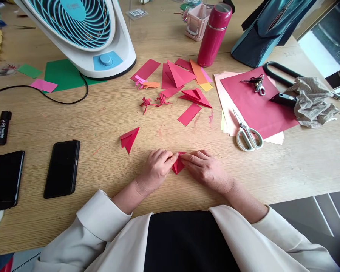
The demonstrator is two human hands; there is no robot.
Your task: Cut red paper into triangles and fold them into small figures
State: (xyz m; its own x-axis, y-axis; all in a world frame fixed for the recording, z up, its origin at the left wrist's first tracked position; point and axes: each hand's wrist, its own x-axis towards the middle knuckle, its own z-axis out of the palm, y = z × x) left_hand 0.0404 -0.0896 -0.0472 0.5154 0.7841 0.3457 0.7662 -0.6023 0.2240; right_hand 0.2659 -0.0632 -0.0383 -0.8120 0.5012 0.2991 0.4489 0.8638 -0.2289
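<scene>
A small piece of folded red paper [178,166] lies on the table close in front of me, creased to a point toward me. My left hand [156,167] pinches its left upper edge between thumb and fingers. From the other side my right hand [206,169] presses on its upper right with the fingers together; both hands hide part of the paper. Beyond my left hand sits another folded red paper piece [130,139]. Farther off are two small red folded figures [162,99], a folded red triangle [197,97] and a red paper strip [189,114].
A white fan [116,56] stands back left over green paper [59,77]. Two phones, one a black phone [61,169], lie left near a marker [3,127]. Scissors [248,136] rest right on stacked paper [272,117]. A red flask [215,36] and a bag [266,34] stand behind.
</scene>
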